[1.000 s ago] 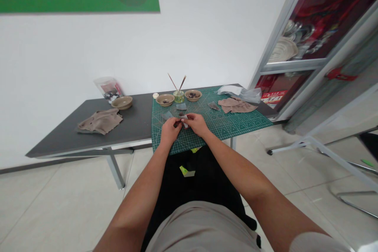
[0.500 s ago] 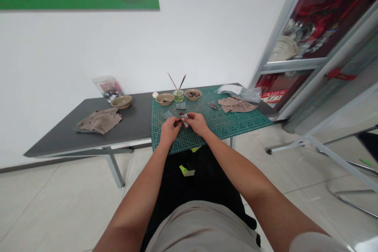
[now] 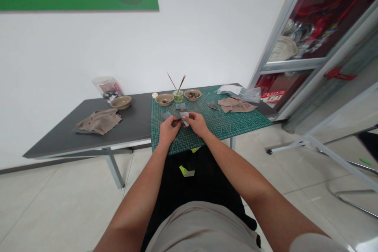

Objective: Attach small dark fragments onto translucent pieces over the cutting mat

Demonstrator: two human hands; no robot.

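Observation:
Both my hands meet over the green cutting mat [image 3: 236,120] near its front left. My left hand [image 3: 168,130] pinches a small dark piece [image 3: 177,121]. My right hand [image 3: 197,123] is closed on a small pale grey strip [image 3: 185,117] that stands up between the two hands. The dark piece and the strip touch each other. A grey scrap [image 3: 166,115] lies on the mat just left of my left hand.
Two tan bowls [image 3: 164,99] [image 3: 192,95] and a green glass with two sticks [image 3: 178,95] stand at the mat's back. Beige cloths [image 3: 99,121] [image 3: 236,104], a third bowl [image 3: 121,102], a plastic bag [image 3: 106,86] and clear wrapping [image 3: 245,93] lie on the grey table [image 3: 59,138]. A glass cabinet [image 3: 310,27] stands right.
The pale strip in my right hand has risen slightly and stands more upright. Both hands stay together at the same spot on the mat.

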